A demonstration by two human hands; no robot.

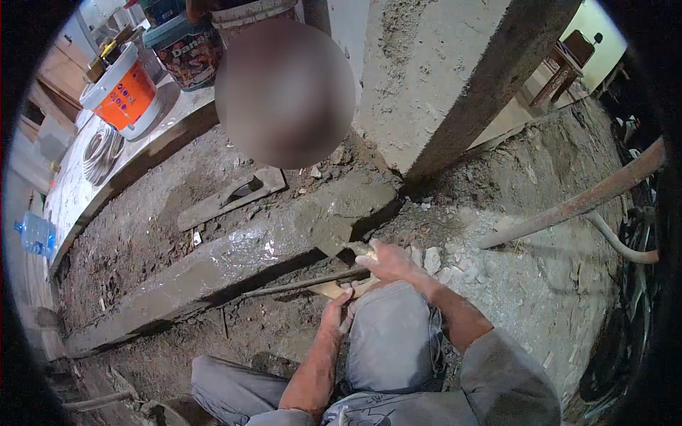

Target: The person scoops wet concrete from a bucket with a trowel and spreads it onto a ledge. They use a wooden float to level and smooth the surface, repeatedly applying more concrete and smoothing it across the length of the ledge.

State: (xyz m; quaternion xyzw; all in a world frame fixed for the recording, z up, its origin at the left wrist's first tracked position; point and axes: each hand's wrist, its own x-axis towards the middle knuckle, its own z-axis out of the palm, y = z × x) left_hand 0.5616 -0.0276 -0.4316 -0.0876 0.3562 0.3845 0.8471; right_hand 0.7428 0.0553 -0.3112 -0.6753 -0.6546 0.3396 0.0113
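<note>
My right hand (391,263) is closed round the handle of a trowel (332,245). The blade rests against the near edge of a wet cement beam (249,245), close to its right end. My left hand (339,310) sits lower, beside my knee, with its fingers closed on a flat tan piece (328,290); the knee and fingers hide part of it. Just beyond the beam, a plastering float (231,200) with a loop handle lies on the soil. A thin rod (284,282) runs along the beam's near side.
A concrete column (433,78) rises behind the beam's right end. White-and-orange bucket (124,92), dark tub (186,57) and coiled cable (103,153) stand on a ledge at left, near a water bottle (35,234). A thick pipe (582,195) slants in at right. Rubble (447,266) lies beside my right hand.
</note>
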